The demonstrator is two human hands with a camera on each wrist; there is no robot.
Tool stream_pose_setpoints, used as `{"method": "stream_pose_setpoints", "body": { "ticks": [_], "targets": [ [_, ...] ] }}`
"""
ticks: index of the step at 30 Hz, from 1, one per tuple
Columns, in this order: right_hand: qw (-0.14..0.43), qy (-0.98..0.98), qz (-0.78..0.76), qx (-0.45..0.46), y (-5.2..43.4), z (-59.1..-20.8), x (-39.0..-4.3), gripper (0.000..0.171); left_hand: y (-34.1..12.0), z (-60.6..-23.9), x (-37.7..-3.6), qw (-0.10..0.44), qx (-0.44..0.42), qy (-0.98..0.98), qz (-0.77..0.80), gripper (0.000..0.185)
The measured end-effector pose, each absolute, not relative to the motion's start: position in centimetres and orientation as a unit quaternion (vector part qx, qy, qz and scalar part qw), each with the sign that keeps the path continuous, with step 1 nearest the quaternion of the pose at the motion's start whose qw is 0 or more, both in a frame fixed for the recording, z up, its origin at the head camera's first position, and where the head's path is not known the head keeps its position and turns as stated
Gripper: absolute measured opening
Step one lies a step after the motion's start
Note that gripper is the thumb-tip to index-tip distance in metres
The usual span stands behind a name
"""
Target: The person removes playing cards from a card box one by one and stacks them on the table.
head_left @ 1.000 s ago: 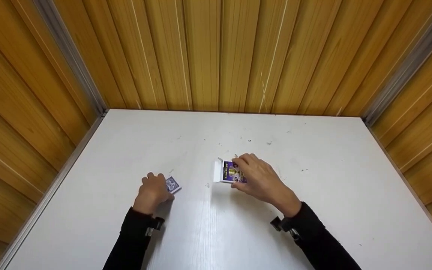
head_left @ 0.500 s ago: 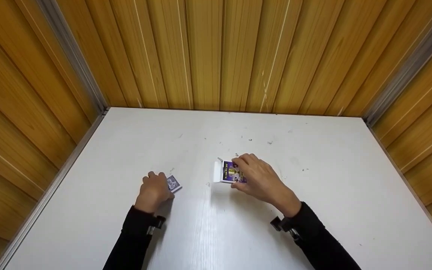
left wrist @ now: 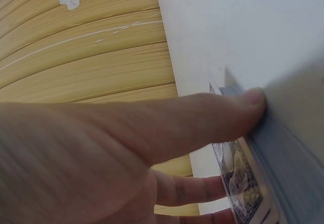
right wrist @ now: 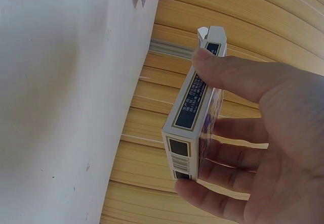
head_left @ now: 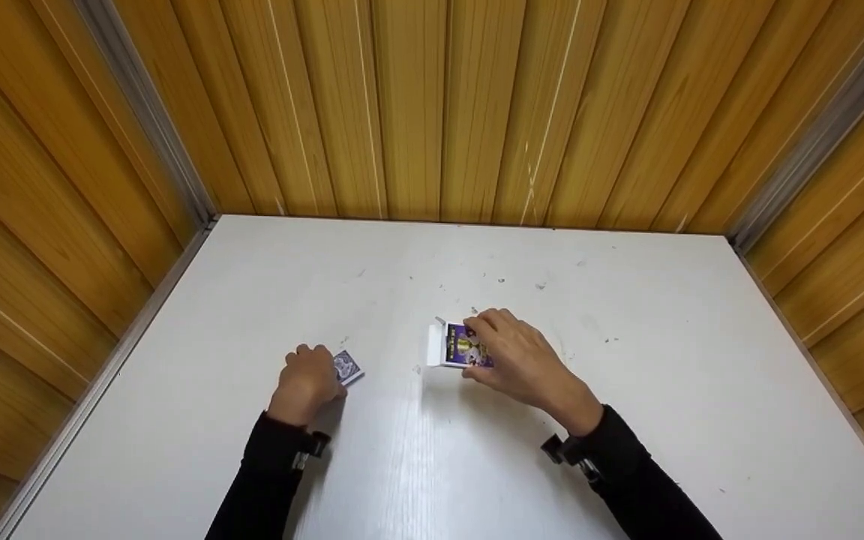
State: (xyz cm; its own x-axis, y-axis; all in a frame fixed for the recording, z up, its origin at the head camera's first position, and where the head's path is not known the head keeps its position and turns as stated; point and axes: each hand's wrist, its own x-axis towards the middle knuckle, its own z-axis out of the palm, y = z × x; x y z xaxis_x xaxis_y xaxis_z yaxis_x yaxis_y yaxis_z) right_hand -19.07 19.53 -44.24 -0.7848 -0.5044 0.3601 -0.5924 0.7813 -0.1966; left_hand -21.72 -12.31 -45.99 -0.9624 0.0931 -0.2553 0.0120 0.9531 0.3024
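A deck of playing cards [head_left: 346,367], its blue-and-white patterned back facing up, is in the grip of my left hand [head_left: 303,384] on the left of the table. In the left wrist view the thumb presses one long edge of the deck [left wrist: 283,158], while fingertips meet the opposite side. My right hand [head_left: 523,361] holds a purple-and-white card box [head_left: 468,345] above the table, thumb along one narrow side and fingers on the other. The box's white flap [head_left: 436,344] stands open toward the deck. A barcode shows on the box's end [right wrist: 180,158] in the right wrist view.
Both hands work over a white table [head_left: 432,480] with small dark scuffs. Wood-patterned panels [head_left: 439,112] rise behind it and on both sides, joined by grey metal corner posts [head_left: 154,112]. Each wrist carries a small black camera.
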Motion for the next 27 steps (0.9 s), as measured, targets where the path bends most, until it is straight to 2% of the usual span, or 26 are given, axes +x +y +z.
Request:
{"method": "stream_pose_setpoints", "body": {
  "ticks": [8, 12, 15, 18, 20, 22, 27],
  "targets": [
    [0.149, -0.931, 0.138, 0.304, 19.3, -44.4, -18.9, 0.067, -12.3, -45.6, -21.6, 0.115, 0.016, 0.982, 0.151, 0.074],
    [0.146, -0.932, 0.137, 0.303, 19.0, -44.5, -18.8, 0.068, -12.0, -44.8, -21.4, 0.079, 0.016, 0.987, 0.137, 0.074],
    [0.144, -0.931, 0.139, 0.304, 18.8, -44.6, -18.7, 0.068, -11.1, -44.0, -21.0, -0.005, 0.031, 0.990, 0.138, 0.063],
    [0.146, -0.930, 0.137, 0.308, 18.7, -44.7, -18.6, 0.068, -9.8, -43.3, -20.3, -0.105, 0.064, 0.975, 0.185, 0.044],
    [0.146, -0.928, 0.139, 0.313, 18.6, -44.7, -18.6, 0.068, -8.7, -42.9, -19.9, -0.151, 0.095, 0.956, 0.234, 0.030],
    [0.147, -0.926, 0.140, 0.317, 18.4, -44.7, -18.5, 0.068, -7.6, -42.7, -19.5, -0.157, 0.127, 0.934, 0.294, 0.019],
    [0.147, -0.924, 0.141, 0.325, 18.1, -44.7, -18.4, 0.068, -5.4, -43.0, -18.9, -0.112, 0.202, 0.884, 0.406, 0.006]
  ]
}}
